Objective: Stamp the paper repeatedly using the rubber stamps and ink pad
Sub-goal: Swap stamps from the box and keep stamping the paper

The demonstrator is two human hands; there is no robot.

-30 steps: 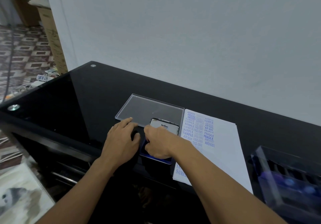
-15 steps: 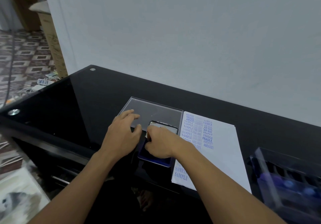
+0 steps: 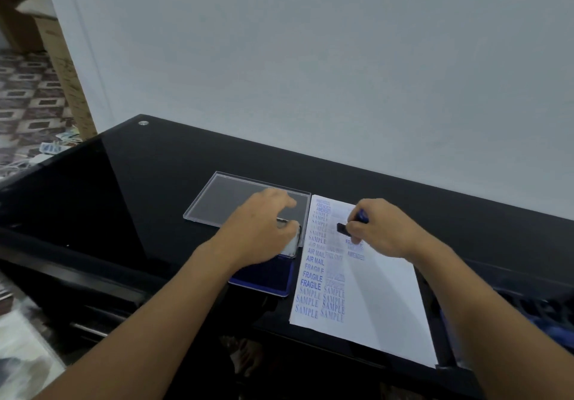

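Light: dim, soft, cool indoor light, no hard shadows | Glare: glossy black worktop (image 3: 161,182) mirrors the pale wall (image 3: 341,58) faintly | Blur: both hands and the near printing on the paper (image 3: 382,300) smeared | Edges: wide-angle bending, corners soft, bottom right murky.

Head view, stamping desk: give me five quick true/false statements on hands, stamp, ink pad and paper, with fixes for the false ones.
1. The right hand holds a rubber stamp over the paper. True.
2. The left hand rests flat on the paper. False: it is at the ink pad, left of the sheet.
3. The paper is blank. False: it carries blue prints such as SAMPLE, FRAGILE and AIR MAIL.
4. A clear plastic lid lies on the black desk beyond the ink pad. True.
5. The ink pad sits right of the paper. False: it sits left.
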